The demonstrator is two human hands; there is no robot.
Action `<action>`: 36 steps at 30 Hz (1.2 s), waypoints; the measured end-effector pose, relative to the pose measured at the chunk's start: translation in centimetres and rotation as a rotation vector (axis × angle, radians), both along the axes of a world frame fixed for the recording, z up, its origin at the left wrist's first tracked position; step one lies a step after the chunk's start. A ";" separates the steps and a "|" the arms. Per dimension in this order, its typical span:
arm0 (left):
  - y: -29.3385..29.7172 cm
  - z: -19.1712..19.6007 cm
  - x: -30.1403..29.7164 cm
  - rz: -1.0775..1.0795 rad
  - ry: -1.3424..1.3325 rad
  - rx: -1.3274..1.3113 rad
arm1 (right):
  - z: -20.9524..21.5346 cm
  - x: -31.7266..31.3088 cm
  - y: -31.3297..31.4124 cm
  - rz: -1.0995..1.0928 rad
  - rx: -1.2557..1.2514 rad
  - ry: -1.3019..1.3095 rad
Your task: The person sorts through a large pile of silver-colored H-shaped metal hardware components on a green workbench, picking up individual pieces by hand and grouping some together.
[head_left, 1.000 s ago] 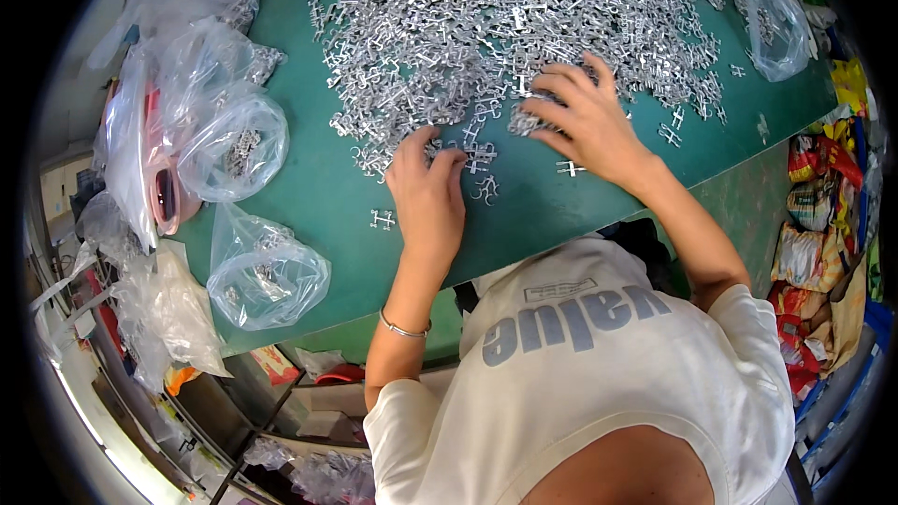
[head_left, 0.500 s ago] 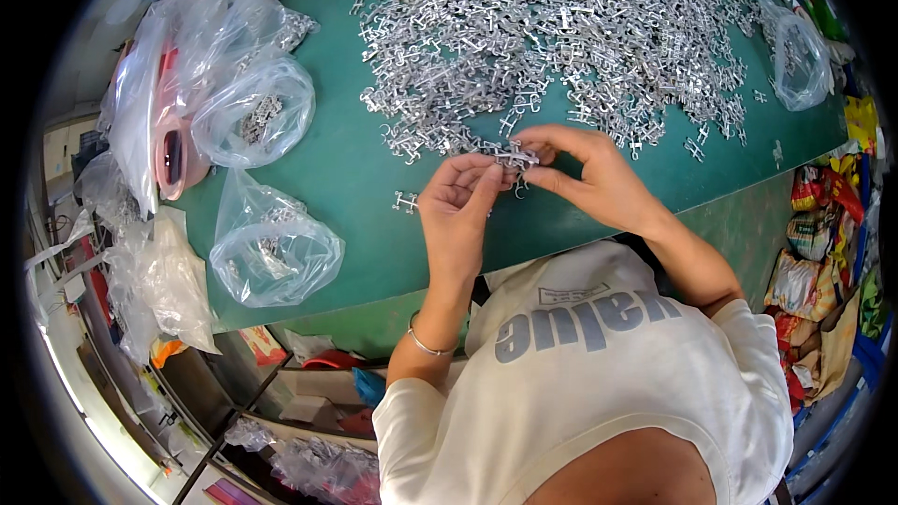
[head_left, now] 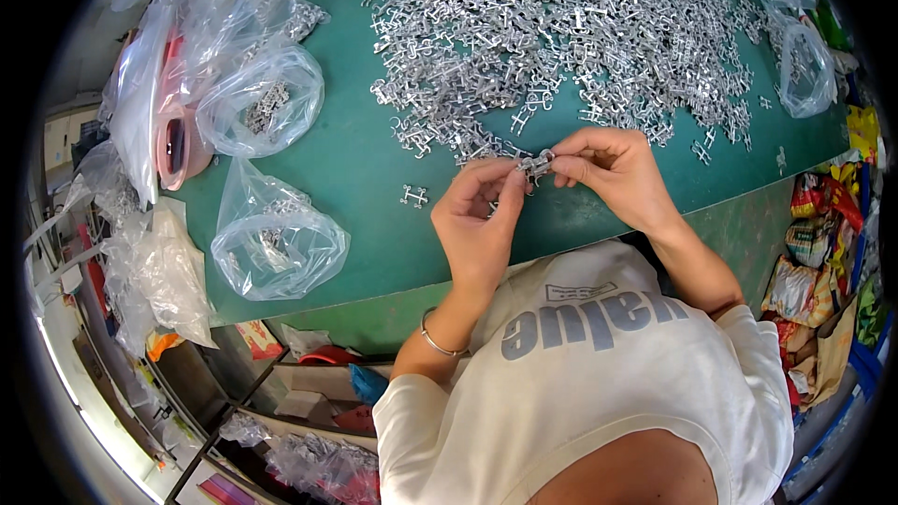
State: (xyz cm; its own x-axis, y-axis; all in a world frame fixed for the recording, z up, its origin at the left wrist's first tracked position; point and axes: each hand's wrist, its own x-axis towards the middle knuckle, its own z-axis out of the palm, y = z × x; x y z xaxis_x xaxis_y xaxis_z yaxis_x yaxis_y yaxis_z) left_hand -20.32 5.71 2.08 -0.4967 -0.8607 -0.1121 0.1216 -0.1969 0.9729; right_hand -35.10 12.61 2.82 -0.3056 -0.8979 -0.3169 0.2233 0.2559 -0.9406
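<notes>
Between my two hands, near the front of the green table (head_left: 374, 266), is a small silver metal piece (head_left: 536, 165) with curled ends. My left hand (head_left: 480, 210) pinches its left side between thumb and forefinger, and the other fingers curl under. A bit of another silver piece shows beneath those fingers. My right hand (head_left: 613, 173) grips the right end with thumb and fingertips. One loose metal piece (head_left: 413, 194) lies flat on the table, left of my left hand. Just beyond my hands spreads a big heap of like metal pieces (head_left: 561, 37).
At the left stand clear plastic bags (head_left: 281, 257) holding some metal pieces, beside a pink container (head_left: 178, 154). Another clear bag (head_left: 806, 70) lies at the table's far right. Colourful packages (head_left: 812, 234) are stacked beyond the right edge. Shelves (head_left: 309, 383) sit below the table.
Both hands have shifted slightly right, still together at the metal piece. My right fingers have moved onto its right end, and the piece is more exposed between the hands.
</notes>
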 end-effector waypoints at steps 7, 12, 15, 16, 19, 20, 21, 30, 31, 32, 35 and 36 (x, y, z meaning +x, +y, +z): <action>0.5 0.3 0.1 0.046 -0.111 -0.260 | -0.4 0.3 0.1 -0.045 -0.206 0.176; 0.6 -0.2 0.4 0.072 -0.175 -0.560 | 1.1 1.8 0.2 -0.186 -0.316 0.207; 0.7 -0.5 0.3 0.078 -0.115 -0.566 | 1.0 0.6 0.4 -0.021 -0.120 -0.048; 0.8 -0.6 0.2 0.076 -0.088 -0.568 | 0.8 0.5 0.4 0.010 -0.066 -0.066; 0.4 0.2 0.6 0.095 -0.133 -0.907 | 0.5 0.8 0.4 -0.009 -0.311 0.137; 0.4 0.0 0.7 0.099 -0.130 -0.914 | 0.5 0.9 0.4 -0.022 -0.346 0.150; 0.4 -0.4 0.9 0.105 -0.125 -0.923 | 0.5 1.2 0.4 -0.034 -0.383 0.166; 0.1 1.4 1.3 -0.102 0.266 0.181 | 1.1 0.7 0.8 -0.005 -0.492 0.402; 0.1 1.4 1.5 -0.139 0.235 0.218 | 1.2 0.7 0.8 0.008 -0.492 0.425; 0.0 1.4 1.7 -0.176 0.204 0.254 | 1.3 0.7 0.8 0.020 -0.489 0.438; -0.4 1.0 2.2 -0.224 0.213 0.232 | 1.6 0.5 0.8 0.074 -0.479 0.456; -0.5 1.0 2.2 -0.238 0.226 0.248 | 1.7 0.3 0.9 0.103 -0.472 0.450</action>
State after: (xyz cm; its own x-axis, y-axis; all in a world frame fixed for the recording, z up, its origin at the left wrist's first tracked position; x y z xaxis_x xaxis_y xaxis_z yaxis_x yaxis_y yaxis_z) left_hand -18.09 5.19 3.09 -0.7145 -0.6795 -0.1666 0.2499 -0.4703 0.8464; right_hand -34.79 13.54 4.57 -0.2216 -0.9407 0.2568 -0.2212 -0.2080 -0.9528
